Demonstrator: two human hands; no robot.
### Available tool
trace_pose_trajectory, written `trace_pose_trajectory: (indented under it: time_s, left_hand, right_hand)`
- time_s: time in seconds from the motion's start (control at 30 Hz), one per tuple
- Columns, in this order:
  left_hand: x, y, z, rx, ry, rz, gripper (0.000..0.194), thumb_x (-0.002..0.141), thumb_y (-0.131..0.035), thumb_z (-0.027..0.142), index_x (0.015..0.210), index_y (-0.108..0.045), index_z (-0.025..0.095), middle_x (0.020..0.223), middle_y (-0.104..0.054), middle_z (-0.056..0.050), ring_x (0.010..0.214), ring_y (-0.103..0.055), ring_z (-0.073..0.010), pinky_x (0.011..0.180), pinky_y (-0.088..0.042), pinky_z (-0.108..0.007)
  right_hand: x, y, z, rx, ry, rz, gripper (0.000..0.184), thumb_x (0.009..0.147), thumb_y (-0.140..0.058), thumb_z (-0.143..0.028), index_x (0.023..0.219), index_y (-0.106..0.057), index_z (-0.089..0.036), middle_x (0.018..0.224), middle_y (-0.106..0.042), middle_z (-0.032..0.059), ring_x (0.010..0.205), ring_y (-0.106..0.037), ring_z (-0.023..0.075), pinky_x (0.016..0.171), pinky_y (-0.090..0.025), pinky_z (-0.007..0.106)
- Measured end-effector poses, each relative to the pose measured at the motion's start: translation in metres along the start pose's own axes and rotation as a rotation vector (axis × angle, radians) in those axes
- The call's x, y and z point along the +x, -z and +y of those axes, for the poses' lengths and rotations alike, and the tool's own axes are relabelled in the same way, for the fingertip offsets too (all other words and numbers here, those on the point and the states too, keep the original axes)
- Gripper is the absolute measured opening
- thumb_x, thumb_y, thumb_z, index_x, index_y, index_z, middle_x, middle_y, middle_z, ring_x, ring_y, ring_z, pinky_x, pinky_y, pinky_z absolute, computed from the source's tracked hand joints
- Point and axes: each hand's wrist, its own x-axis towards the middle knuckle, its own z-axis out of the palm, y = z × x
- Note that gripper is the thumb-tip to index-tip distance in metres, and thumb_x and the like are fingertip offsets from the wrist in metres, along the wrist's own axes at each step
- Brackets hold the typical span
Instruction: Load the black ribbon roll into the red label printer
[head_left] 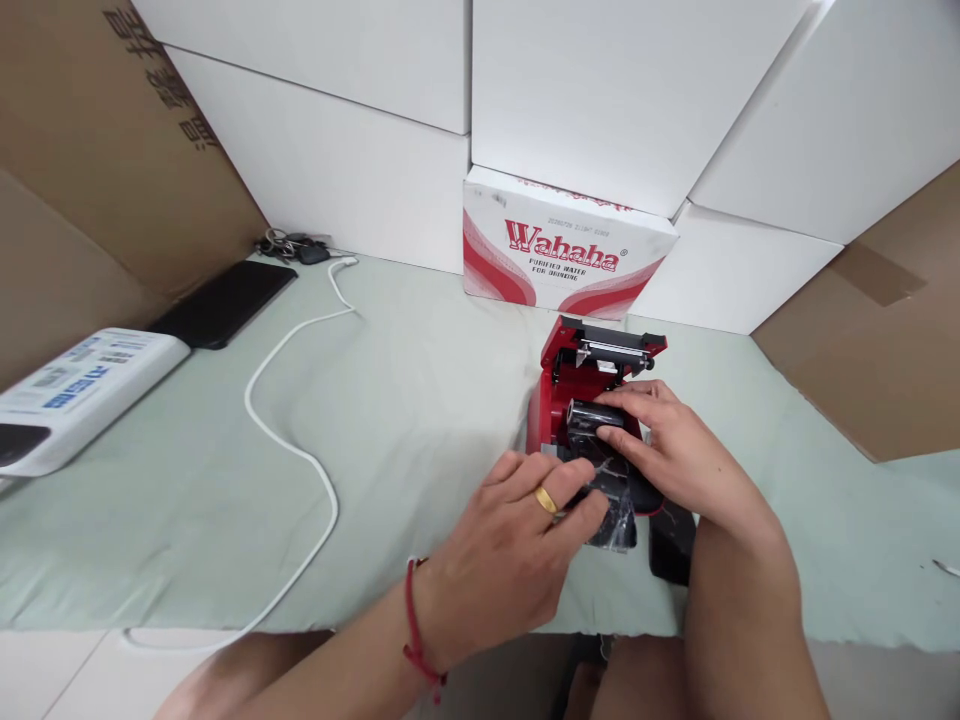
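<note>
Where the hands work: while the lid (pixel 553 345) stands raised at the far side, both hands are at the red case (pixel 535 420), which sits right of centre on the tabletop (pixel 420 400), in front of the Wahaha carton (pixel 570 250).
Right hand (pixel 667 450): fingers over the top and thumb along the near side, closed on the black roll (pixel 592 413) in the case.
Left hand (pixel 510 540): fingers bent at the black film (pixel 619 530); whether they pinch it cannot be told. Worn: gold ring (pixel 546 500), red cord (pixel 411 610).
Roll and film: roll cylindrical, glossy, with a hollow end; film thin, shiny, creased, trailing past the case's front.
Lid parts: red plastic, black trim, a bright metal bar across the inside.
Cloth: pale green, matt, lightly wrinkled, ending in a soft front edge.
Margins: black slab (pixel 671 545) under the right forearm, just beside the case; carton close behind the lid; white panels (pixel 337 150) at the back; brown cardboard (pixel 885 320) at the right, well apart.
Room to move: widest leftward, a broad span of cloth between case and curving white cable (pixel 251 400); a further stretch lies beyond the right forearm.
</note>
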Motion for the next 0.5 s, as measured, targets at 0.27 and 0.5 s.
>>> trace_pose_trajectory:
  time_s: [0.27,0.5]
  left_hand:
    - [-0.003,-0.007,0.007,-0.02,-0.031,0.122,0.025,0.097,-0.058,0.001,0.115,-0.069,0.014,0.11,-0.081,-0.006,0.095,-0.062,-0.02,0.084,-0.042,-0.038]
    - [0.001,-0.012,0.009,0.007,-0.028,0.149,0.021,0.101,-0.059,0.005,0.115,-0.072,0.013,0.114,-0.081,-0.004,0.098,-0.06,-0.0195,0.083,-0.041,-0.037]
  right_hand:
    - [0.007,-0.005,-0.001,-0.03,0.057,-0.046,0.029,0.102,-0.062,-0.027,0.125,-0.08,-0.024,0.136,-0.077,0.0133,0.142,-0.064,0.0312,0.116,-0.056,0.054]
    - [-0.001,0.004,-0.004,0.108,0.007,0.054,0.031,0.105,-0.059,-0.039,0.121,-0.082,-0.025,0.129,-0.082,0.0086,0.124,-0.075,0.0287,0.111,-0.058,0.049]
